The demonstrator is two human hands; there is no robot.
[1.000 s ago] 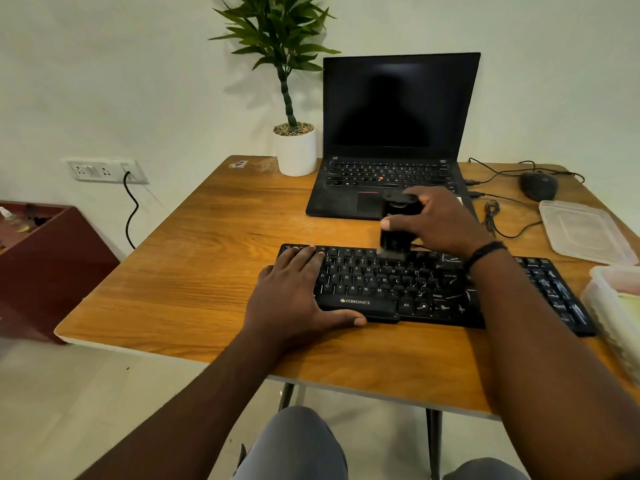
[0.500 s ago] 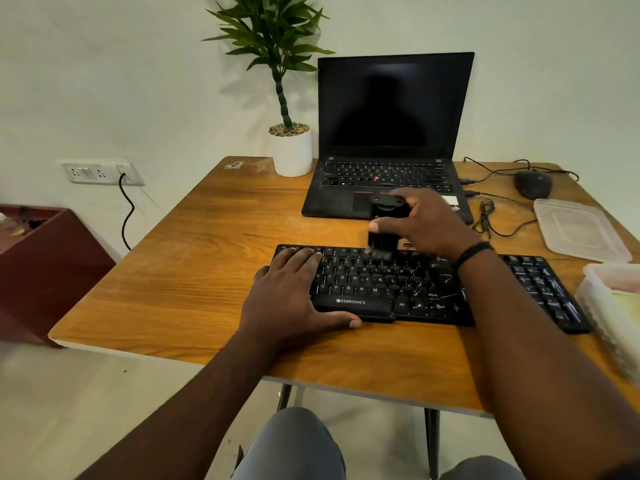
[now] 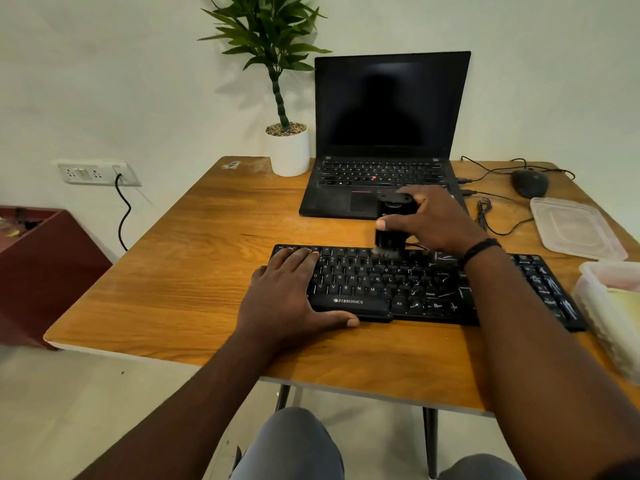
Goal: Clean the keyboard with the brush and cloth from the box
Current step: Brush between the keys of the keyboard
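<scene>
A black keyboard (image 3: pixel 408 287) lies across the wooden table (image 3: pixel 194 271) in front of me. My right hand (image 3: pixel 433 221) grips a black brush (image 3: pixel 393 223) upright, its pale bristles touching the top key rows near the keyboard's middle. My left hand (image 3: pixel 287 299) rests flat on the keyboard's left end, fingers straight over the keys and thumb along the front edge. A clear plastic box (image 3: pixel 613 313) holding something pale yellow sits at the right table edge; I cannot tell if that is the cloth.
An open laptop (image 3: pixel 384 133) with a dark screen stands behind the keyboard. A potted plant (image 3: pixel 287 147) is to its left. At the back right are a mouse (image 3: pixel 530 181), loose cables and the box's lid (image 3: pixel 575 226). A dark red cabinet (image 3: pixel 41 271) stands left of the table.
My right hand has shifted the brush slightly left along the top rows of keys. My left hand has stayed on the keyboard's left end.
</scene>
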